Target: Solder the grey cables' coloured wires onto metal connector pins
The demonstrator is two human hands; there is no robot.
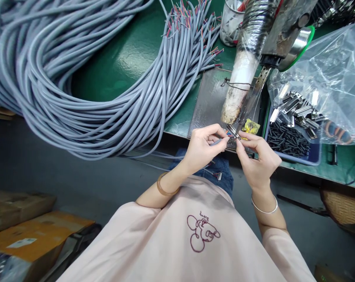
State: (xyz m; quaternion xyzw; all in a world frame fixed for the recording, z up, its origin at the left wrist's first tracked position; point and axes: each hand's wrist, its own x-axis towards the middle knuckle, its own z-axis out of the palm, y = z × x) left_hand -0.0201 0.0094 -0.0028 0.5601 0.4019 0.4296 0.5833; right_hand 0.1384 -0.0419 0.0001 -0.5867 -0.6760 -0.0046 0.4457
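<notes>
My left hand (205, 147) pinches the end of a grey cable, whose coloured wires meet a small metal multi-pin connector (232, 132). My right hand (258, 154) is closed with thumb and fingertips on the connector's right end. Both hands are over the front edge of a metal plate (208, 96). Just above the connector, the tip of a soldering machine (262, 78) points down beside a thick, tape-wrapped white tube (239, 86). A crumpled yellow piece (250, 127) lies behind my right fingers. Another wired connector (218, 176) hangs by my lap.
A large bundle of grey cables (130, 105) with stripped ends covers the left of the green table (127, 58). At right, a blue tray (309, 158) holds black sleeves and metal connectors beside a clear plastic bag (336, 66). Cardboard boxes (45, 235) stand low at left.
</notes>
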